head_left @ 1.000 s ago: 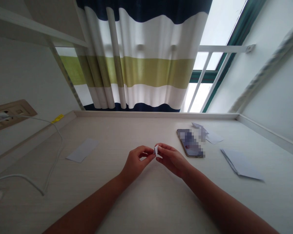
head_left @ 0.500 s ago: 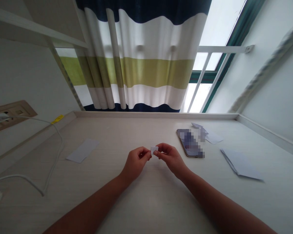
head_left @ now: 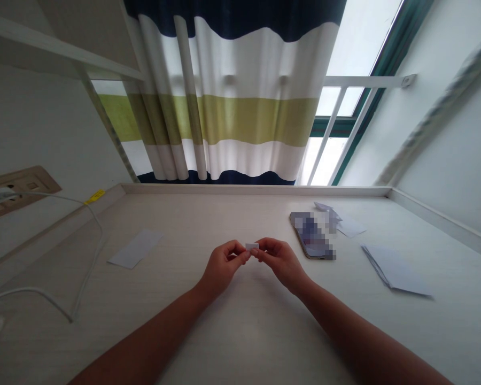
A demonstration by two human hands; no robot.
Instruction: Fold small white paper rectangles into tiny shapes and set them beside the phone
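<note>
Between my fingertips, over the middle of the desk, is a small folded piece of white paper point(head_left: 251, 246). My left hand point(head_left: 223, 266) pinches its left side between thumb and forefinger. On the opposite side, my right hand point(head_left: 281, 260) grips it the same way, with the thumb across the front. Only a narrow strip of the paper shows above the thumbs; the fingers hide the rest. Both hands are close together, the thumb tips almost touching.
A phone point(head_left: 310, 235) lies right of my hands, beside folded paper pieces point(head_left: 331, 214). Farther right is a stack of white paper point(head_left: 398, 270). One loose sheet point(head_left: 135, 248) lies on the left, near a white cable point(head_left: 88, 267) running from the wall socket point(head_left: 22, 187).
The small paper has tipped or folded, so it now shows as a thinner strip instead of a near-square. My thumbs have drawn slightly closer together.
</note>
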